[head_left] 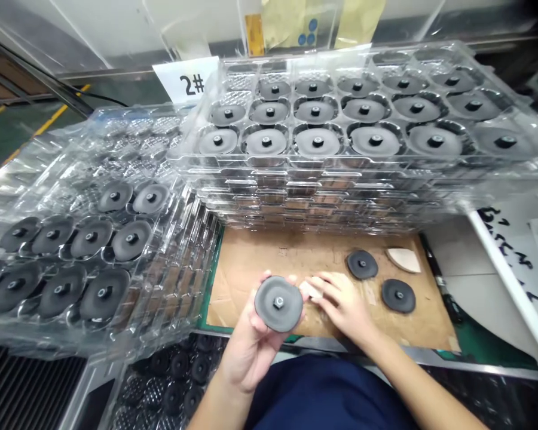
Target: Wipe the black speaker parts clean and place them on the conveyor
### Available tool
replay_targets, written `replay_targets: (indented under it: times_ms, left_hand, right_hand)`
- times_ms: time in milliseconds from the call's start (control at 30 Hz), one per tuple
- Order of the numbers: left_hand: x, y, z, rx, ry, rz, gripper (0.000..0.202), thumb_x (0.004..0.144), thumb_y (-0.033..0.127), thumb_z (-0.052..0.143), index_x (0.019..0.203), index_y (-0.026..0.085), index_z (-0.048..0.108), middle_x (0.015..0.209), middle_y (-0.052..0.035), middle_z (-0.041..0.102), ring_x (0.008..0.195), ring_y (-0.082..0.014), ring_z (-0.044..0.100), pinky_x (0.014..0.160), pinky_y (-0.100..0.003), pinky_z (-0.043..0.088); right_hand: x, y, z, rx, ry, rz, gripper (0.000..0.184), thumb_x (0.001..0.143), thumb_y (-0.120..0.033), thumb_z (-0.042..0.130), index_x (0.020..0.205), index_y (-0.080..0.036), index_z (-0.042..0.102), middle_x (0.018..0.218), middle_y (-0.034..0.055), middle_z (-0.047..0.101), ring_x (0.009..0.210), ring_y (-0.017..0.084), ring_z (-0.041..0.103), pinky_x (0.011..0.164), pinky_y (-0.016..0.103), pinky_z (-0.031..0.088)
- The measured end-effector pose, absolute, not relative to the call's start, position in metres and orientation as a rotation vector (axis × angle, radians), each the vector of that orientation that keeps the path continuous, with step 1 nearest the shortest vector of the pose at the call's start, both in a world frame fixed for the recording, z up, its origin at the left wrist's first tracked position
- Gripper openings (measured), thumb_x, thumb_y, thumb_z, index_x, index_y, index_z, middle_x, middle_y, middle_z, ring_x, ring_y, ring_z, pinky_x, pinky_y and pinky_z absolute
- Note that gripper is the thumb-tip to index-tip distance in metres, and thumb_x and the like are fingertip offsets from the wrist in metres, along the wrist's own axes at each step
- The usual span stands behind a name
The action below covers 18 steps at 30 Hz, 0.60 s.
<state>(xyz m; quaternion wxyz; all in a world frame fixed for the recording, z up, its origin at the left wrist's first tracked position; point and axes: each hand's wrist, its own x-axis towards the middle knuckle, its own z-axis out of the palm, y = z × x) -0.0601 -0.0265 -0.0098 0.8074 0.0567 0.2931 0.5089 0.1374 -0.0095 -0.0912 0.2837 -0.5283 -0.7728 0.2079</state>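
Observation:
My left hand (pixel 256 352) grips a round black disc (pixel 269 313) with a small raised hub at its centre, hub side up, above a sheet of brown cardboard (pixel 251 257). Just to its right, my right hand (pixel 341 301) is closed on a small white pad (pixel 311 290), held by the edge of the disc. Whether the pad touches the disc I cannot tell. Two more black discs, an upper one (pixel 362 264) and a lower one (pixel 399 295), lie on the cardboard to the right, near a pale wedge-shaped piece (pixel 404 260).
Beyond the cardboard stands a tall stack of clear plastic trays (pixel 291 160) with discs in its top tray. Another tray stack (pixel 161 280), partly filled, rises on the left. A "2#" sign (pixel 186 79) stands behind. A white panel with handwriting (pixel 515 263) is on the right.

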Motion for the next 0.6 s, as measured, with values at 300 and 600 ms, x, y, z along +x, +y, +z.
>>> replay_targets:
  times_ms: [300, 600]
  left_hand:
    - [-0.022, -0.038, -0.005, 0.094, 0.667, 0.927, 0.064, 0.050, 0.033, 0.086, 0.110, 0.026, 0.067, 0.105, -0.0042, 0.071, 0.094, -0.0156, 0.066, 0.082, -0.020, 0.050]
    - [-0.015, -0.028, -0.001, 0.189, 0.746, 0.905, 0.064, 0.050, 0.034, 0.086, 0.110, 0.029, 0.067, 0.114, -0.0038, 0.069, 0.097, -0.0193, 0.065, 0.083, -0.025, 0.052]
  right_hand:
    - [0.157, -0.022, 0.019, -1.142, -2.083, 0.553, 0.031, 0.087, -0.015, 0.054, 0.113, -0.028, 0.065, 0.117, 0.0074, 0.054, 0.107, 0.021, 0.051, 0.090, 0.037, 0.045]
    - [0.166, -0.030, 0.015, -1.226, -2.048, 0.445, 0.031, 0.085, -0.011, 0.054, 0.109, -0.024, 0.067, 0.118, 0.0095, 0.052, 0.107, 0.024, 0.049, 0.089, 0.043, 0.045]
